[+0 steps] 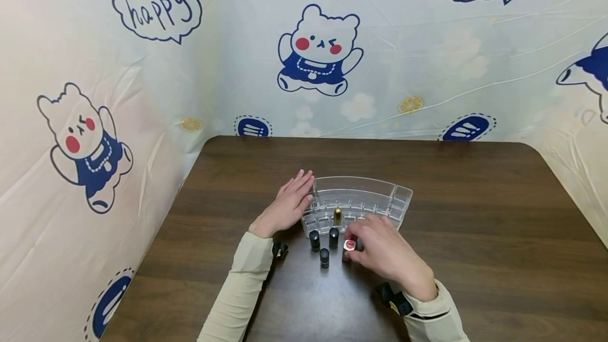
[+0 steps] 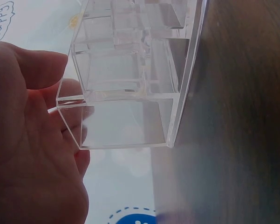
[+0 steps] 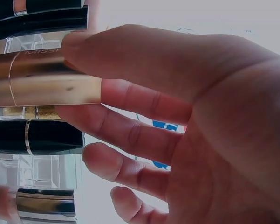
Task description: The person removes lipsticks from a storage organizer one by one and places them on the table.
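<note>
My right hand (image 1: 387, 249) pinches a gold lipstick tube (image 3: 51, 79) between thumb and fingers; in the head view its red-and-white end (image 1: 349, 245) faces up. Beside it several dark lipstick tubes stand upright, among them one at left (image 1: 314, 240), one in the middle (image 1: 334, 237) and one nearer (image 1: 324, 257). Behind these is a clear lipstick organizer (image 1: 363, 183) with a gold lipstick (image 1: 338, 216) upright in a front slot. Against the organizer's left end my left hand (image 1: 287, 207) rests with its fingers extended; some fingertips show through the clear wall (image 2: 126, 123) in the left wrist view.
The brown wooden table (image 1: 489, 236) extends around the organizer on every side. A printed curtain (image 1: 408, 41) with bear drawings hangs behind and beside it. In the right wrist view a silver tube with a pinkish part (image 3: 46, 205) shows low at left.
</note>
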Demonstrator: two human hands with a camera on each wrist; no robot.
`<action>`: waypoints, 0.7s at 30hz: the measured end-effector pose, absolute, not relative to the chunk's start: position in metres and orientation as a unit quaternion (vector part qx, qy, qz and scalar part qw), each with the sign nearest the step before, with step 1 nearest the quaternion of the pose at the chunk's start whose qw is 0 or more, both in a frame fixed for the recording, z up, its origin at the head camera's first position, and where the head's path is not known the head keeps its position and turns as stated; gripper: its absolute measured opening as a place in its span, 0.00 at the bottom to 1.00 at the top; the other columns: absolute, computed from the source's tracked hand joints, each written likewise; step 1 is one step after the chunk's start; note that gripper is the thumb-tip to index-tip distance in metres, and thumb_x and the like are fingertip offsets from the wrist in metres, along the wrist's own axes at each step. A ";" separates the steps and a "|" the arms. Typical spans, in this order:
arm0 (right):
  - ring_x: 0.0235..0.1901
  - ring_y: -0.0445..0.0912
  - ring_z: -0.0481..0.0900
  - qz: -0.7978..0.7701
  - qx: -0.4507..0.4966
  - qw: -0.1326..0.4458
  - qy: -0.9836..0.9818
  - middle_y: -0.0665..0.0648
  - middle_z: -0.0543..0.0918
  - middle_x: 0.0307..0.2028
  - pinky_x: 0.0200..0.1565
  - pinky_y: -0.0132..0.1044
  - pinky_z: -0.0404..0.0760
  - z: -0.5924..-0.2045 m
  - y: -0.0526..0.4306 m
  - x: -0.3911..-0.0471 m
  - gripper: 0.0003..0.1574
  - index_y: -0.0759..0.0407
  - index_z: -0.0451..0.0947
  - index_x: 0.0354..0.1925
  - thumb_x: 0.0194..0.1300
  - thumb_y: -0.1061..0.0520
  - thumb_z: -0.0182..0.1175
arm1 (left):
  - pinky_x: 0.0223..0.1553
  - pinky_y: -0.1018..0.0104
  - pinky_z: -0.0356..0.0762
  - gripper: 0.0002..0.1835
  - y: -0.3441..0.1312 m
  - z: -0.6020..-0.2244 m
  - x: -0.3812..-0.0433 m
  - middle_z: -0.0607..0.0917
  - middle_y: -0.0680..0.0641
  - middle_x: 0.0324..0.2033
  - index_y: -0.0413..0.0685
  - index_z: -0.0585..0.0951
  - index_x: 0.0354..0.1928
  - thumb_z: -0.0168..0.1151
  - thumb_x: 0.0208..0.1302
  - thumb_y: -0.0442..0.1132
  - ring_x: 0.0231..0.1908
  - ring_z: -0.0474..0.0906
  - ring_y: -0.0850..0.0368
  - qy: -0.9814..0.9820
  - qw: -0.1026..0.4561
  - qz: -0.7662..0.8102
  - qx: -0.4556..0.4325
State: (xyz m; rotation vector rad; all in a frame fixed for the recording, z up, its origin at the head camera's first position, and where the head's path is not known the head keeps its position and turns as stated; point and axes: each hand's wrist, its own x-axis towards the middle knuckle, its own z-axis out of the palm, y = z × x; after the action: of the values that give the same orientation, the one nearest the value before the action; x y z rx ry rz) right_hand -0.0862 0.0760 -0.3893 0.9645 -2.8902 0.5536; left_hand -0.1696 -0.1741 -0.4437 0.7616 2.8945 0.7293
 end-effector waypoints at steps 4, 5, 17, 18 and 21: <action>0.34 0.42 0.72 0.177 0.312 0.016 -0.933 0.40 0.80 0.27 0.43 0.42 0.70 -0.390 0.075 -0.087 0.13 0.46 0.77 0.26 0.47 0.50 0.74 | 0.74 0.45 0.46 0.29 -0.174 -0.444 -0.170 0.54 0.44 0.75 0.40 0.57 0.73 0.41 0.77 0.45 0.76 0.42 0.48 0.940 0.030 0.236 0.245; 0.34 0.42 0.72 0.176 0.312 0.014 -0.933 0.40 0.80 0.27 0.44 0.43 0.70 -0.390 0.075 -0.087 0.13 0.46 0.77 0.26 0.47 0.50 0.74 | 0.74 0.44 0.46 0.29 -0.174 -0.444 -0.170 0.54 0.44 0.75 0.40 0.57 0.73 0.42 0.77 0.45 0.76 0.42 0.48 0.940 0.030 0.236 0.245; 0.32 0.42 0.71 0.177 0.318 0.005 -0.931 0.40 0.78 0.25 0.38 0.38 0.65 -0.391 0.073 -0.087 0.16 0.45 0.75 0.25 0.44 0.49 0.75 | 0.74 0.47 0.45 0.29 -0.173 -0.443 -0.170 0.53 0.46 0.76 0.41 0.57 0.74 0.41 0.77 0.46 0.77 0.41 0.50 0.941 0.037 0.238 0.238; 0.32 0.41 0.71 0.178 0.319 0.003 -0.931 0.40 0.78 0.25 0.38 0.37 0.64 -0.391 0.073 -0.086 0.16 0.45 0.75 0.25 0.44 0.49 0.75 | 0.74 0.47 0.45 0.29 -0.173 -0.443 -0.170 0.53 0.45 0.76 0.41 0.57 0.74 0.41 0.77 0.46 0.77 0.40 0.50 0.941 0.038 0.239 0.237; 0.32 0.41 0.71 0.179 0.319 -0.002 -0.931 0.40 0.77 0.25 0.38 0.37 0.63 -0.391 0.072 -0.086 0.15 0.45 0.75 0.25 0.45 0.49 0.75 | 0.75 0.47 0.44 0.29 -0.173 -0.443 -0.169 0.53 0.46 0.76 0.41 0.56 0.74 0.41 0.77 0.46 0.77 0.40 0.51 0.941 0.040 0.239 0.235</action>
State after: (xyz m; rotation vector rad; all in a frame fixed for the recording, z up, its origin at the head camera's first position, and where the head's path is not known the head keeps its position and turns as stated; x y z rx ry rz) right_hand -0.0860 0.0721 -0.3907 1.0042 -2.9274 0.5624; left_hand -0.1695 -0.1727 -0.4428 0.7188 2.8846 0.7315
